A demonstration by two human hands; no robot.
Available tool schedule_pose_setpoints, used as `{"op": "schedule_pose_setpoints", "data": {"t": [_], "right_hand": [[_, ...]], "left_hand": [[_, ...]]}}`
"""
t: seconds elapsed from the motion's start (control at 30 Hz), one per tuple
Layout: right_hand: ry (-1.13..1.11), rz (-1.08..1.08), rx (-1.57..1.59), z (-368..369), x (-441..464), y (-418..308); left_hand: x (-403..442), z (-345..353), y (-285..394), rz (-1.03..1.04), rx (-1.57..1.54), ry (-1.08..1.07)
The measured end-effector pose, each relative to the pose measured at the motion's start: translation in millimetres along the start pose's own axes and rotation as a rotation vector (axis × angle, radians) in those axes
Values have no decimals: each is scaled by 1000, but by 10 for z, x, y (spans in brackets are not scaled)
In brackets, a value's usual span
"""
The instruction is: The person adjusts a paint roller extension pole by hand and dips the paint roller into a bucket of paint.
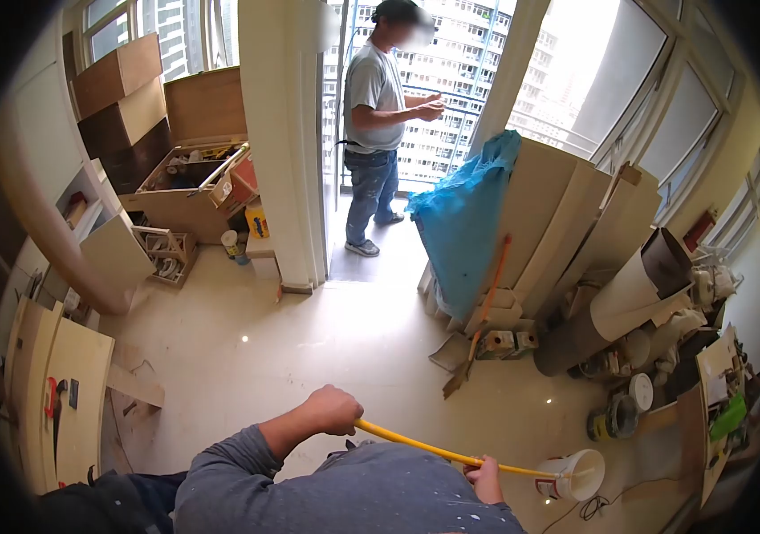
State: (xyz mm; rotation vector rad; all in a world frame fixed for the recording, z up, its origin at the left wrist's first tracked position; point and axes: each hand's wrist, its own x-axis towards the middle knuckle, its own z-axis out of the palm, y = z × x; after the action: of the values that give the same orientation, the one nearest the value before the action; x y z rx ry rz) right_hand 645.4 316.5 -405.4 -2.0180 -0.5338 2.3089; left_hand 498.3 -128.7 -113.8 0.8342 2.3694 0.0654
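My left hand (pixel 333 410) is closed around the upper end of a long yellow pole (pixel 406 440), out in front of my body. Lower down and to the right, my right hand (pixel 487 481) grips the same pole. From there the pole runs right to a white bucket (pixel 586 474), where its far end meets the bucket's opening. What is inside the bucket is too small to tell. The bucket stands on the pale floor (pixel 344 329).
Another person (pixel 375 107) stands in the doorway. Blue plastic sheeting (pixel 464 222), leaning boards (pixel 549 214) and a large roll (pixel 616 303) stand at the right. An open wooden toolbox (pixel 162 200) is at the back left, a workbench (pixel 81 392) at the left.
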Motion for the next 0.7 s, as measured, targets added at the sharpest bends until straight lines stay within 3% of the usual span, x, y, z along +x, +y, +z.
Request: {"op": "schedule_pose_setpoints", "data": {"t": [0.3,0.7], "right_hand": [[-102,113,-43,8,97,-91],[-92,69,-23,60,55,-93]], "left_hand": [[93,-79,-10,-15,-9,14],[160,-139,-31,15,2,0]]}}
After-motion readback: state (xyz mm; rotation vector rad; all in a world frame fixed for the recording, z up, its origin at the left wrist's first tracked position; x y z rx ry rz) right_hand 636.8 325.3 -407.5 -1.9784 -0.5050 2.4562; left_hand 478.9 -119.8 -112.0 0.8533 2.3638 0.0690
